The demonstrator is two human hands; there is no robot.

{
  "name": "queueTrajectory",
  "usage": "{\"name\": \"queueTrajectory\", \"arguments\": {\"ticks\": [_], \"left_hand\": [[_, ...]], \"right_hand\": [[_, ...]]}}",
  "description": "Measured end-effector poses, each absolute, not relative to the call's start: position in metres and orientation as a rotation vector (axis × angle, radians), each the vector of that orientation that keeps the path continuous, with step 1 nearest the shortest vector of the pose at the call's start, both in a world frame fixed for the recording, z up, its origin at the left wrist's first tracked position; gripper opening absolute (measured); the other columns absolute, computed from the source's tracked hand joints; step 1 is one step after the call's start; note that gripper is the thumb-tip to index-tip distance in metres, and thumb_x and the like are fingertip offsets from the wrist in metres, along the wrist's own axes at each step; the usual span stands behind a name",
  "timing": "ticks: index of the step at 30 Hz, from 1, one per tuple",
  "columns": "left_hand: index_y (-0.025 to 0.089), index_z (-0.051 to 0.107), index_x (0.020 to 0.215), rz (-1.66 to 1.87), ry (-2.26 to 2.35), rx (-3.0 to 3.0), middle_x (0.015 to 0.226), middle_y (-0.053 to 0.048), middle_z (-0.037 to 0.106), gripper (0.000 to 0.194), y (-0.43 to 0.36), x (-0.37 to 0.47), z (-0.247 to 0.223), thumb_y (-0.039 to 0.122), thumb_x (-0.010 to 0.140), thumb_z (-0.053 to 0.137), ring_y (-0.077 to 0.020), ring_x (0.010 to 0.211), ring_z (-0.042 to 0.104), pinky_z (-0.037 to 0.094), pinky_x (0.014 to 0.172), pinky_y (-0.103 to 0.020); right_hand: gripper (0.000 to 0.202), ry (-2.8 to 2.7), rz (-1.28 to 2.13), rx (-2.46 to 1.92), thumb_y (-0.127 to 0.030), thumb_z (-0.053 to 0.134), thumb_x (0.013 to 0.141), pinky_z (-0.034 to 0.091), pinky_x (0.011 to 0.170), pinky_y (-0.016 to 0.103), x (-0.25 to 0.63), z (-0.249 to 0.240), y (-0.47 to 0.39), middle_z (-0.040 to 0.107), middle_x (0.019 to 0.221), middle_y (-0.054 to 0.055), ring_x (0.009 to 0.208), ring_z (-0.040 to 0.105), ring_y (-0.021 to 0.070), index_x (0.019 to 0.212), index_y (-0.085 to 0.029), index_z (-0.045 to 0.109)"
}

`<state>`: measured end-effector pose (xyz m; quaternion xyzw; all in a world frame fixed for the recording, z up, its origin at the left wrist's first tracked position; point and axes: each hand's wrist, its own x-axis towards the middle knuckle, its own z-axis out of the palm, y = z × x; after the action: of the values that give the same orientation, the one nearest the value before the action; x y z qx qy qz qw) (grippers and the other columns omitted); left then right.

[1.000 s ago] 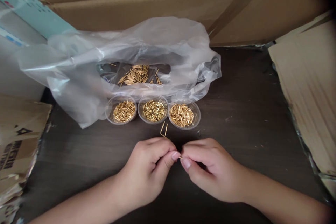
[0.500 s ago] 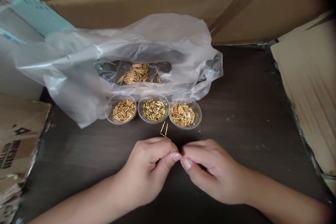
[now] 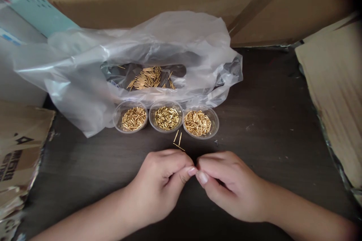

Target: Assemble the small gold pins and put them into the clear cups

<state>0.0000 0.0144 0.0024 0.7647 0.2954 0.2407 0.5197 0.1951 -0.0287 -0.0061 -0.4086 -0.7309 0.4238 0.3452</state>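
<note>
My left hand (image 3: 165, 182) and my right hand (image 3: 229, 184) meet above the table, thumb and forefinger of each closed in a pinch. At the right fingertips a tiny gold metal pin (image 3: 198, 172) barely shows; the fingers hide the rest. What the left fingertips grip is covered. Just beyond the left hand lie loose thin gold pins (image 3: 180, 139). Behind them, three clear round cups stand in a row: the left cup (image 3: 115, 125) and right cup (image 3: 216, 126) hold gold pieces, and the middle cup (image 3: 151, 125) holds short gold tubes.
A translucent plastic bag (image 3: 192, 41) lies behind the cups, with a heap of long gold pins (image 3: 147, 78) showing through its opening. A large cardboard box (image 3: 158, 3) closes off the back. Cardboard stands at left (image 3: 25, 139) and right (image 3: 336, 98) on the dark table (image 3: 266, 131).
Both hands keep their pinch and stay together, with only a very slight shift. The view moves a little. Cups, bag and loose pins stay in place.
</note>
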Motion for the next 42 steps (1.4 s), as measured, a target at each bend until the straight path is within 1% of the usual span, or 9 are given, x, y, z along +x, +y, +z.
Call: {"name": "queueTrajectory", "arguments": {"ticks": [6, 11, 15, 18, 22, 27, 33, 37, 42], "left_hand": [[0.015, 0.060, 0.082, 0.534, 0.752, 1.782, 0.072, 0.001, 0.061, 0.022, 0.013, 0.000, 0.007, 0.017, 0.102, 0.052, -0.0084, 0.067, 0.056, 0.043, 0.063, -0.018], [0.015, 0.062, 0.086, 0.517, 0.728, 1.743, 0.062, 0.005, 0.052, 0.027, 0.013, 0.000, 0.009, 0.020, 0.106, 0.044, -0.0053, 0.053, 0.048, 0.042, 0.059, -0.019], [0.014, 0.062, 0.087, 0.486, 0.741, 1.715, 0.059, 0.006, 0.050, 0.027, 0.013, -0.001, 0.011, 0.021, 0.106, 0.044, -0.0048, 0.048, 0.047, 0.043, 0.060, -0.020], [0.015, 0.062, 0.089, 0.475, 0.759, 1.728, 0.061, 0.005, 0.052, 0.021, 0.013, -0.001, 0.013, 0.021, 0.103, 0.048, -0.0072, 0.055, 0.051, 0.043, 0.061, -0.021], [0.016, 0.063, 0.090, 0.498, 0.777, 1.772, 0.074, 0.001, 0.061, 0.015, 0.015, -0.002, 0.012, 0.018, 0.100, 0.052, -0.0092, 0.068, 0.057, 0.044, 0.063, -0.020], [0.016, 0.064, 0.090, 0.522, 0.762, 1.784, 0.077, 0.001, 0.063, 0.014, 0.015, -0.004, 0.010, 0.016, 0.099, 0.055, -0.0085, 0.069, 0.058, 0.045, 0.064, -0.019], [0.016, 0.064, 0.088, 0.535, 0.748, 1.758, 0.075, 0.002, 0.062, 0.012, 0.017, -0.004, 0.012, 0.016, 0.098, 0.058, -0.0079, 0.068, 0.057, 0.045, 0.063, -0.018], [0.016, 0.064, 0.088, 0.504, 0.727, 1.733, 0.077, 0.002, 0.062, 0.013, 0.017, -0.004, 0.013, 0.014, 0.099, 0.056, -0.0072, 0.069, 0.057, 0.044, 0.064, -0.017], [0.017, 0.065, 0.092, 0.473, 0.708, 1.725, 0.079, 0.001, 0.065, 0.015, 0.018, -0.005, 0.013, 0.015, 0.101, 0.053, -0.0083, 0.072, 0.060, 0.046, 0.067, -0.018]], "right_hand": [[0.022, -1.841, 1.150, -1.025, -0.004, 0.044, 0.082, 0.027, 0.050, 0.020, 0.196, -0.007, -0.028, 0.036, 0.060, -0.007, 0.052, 0.035, 0.0056, 0.069, -0.020, 0.036], [0.020, -1.790, 1.195, -1.013, -0.007, 0.046, 0.083, 0.028, 0.050, 0.020, 0.198, -0.010, -0.027, 0.040, 0.059, -0.007, 0.052, 0.036, 0.0055, 0.069, -0.019, 0.039], [0.022, -1.784, 1.176, -1.029, -0.008, 0.047, 0.085, 0.026, 0.050, 0.020, 0.199, -0.009, -0.025, 0.036, 0.057, -0.007, 0.051, 0.033, 0.0053, 0.068, -0.019, 0.037], [0.024, -1.775, 1.159, -1.026, -0.008, 0.047, 0.085, 0.024, 0.050, 0.020, 0.199, -0.008, -0.025, 0.033, 0.057, -0.007, 0.051, 0.031, 0.0050, 0.067, -0.019, 0.035], [0.023, -1.775, 1.161, -1.010, -0.008, 0.046, 0.085, 0.025, 0.050, 0.020, 0.199, -0.006, -0.025, 0.033, 0.058, -0.007, 0.051, 0.031, 0.0048, 0.068, -0.018, 0.035], [0.023, -1.762, 1.175, -1.010, -0.009, 0.046, 0.087, 0.026, 0.051, 0.020, 0.199, -0.003, -0.026, 0.035, 0.058, -0.006, 0.052, 0.033, 0.0051, 0.068, -0.018, 0.037], [0.022, -1.753, 1.191, -1.029, -0.015, 0.048, 0.094, 0.031, 0.052, 0.021, 0.201, -0.004, -0.027, 0.045, 0.062, -0.004, 0.054, 0.040, 0.0062, 0.073, -0.016, 0.051], [0.024, -1.755, 1.203, -0.996, -0.013, 0.048, 0.094, 0.033, 0.052, 0.021, 0.202, -0.003, -0.027, 0.046, 0.061, -0.004, 0.053, 0.042, 0.0056, 0.071, -0.016, 0.052], [0.028, -1.744, 1.210, -1.009, -0.016, 0.047, 0.096, 0.032, 0.050, 0.022, 0.202, -0.003, -0.025, 0.045, 0.058, -0.004, 0.051, 0.041, 0.0058, 0.067, -0.016, 0.051]]}}
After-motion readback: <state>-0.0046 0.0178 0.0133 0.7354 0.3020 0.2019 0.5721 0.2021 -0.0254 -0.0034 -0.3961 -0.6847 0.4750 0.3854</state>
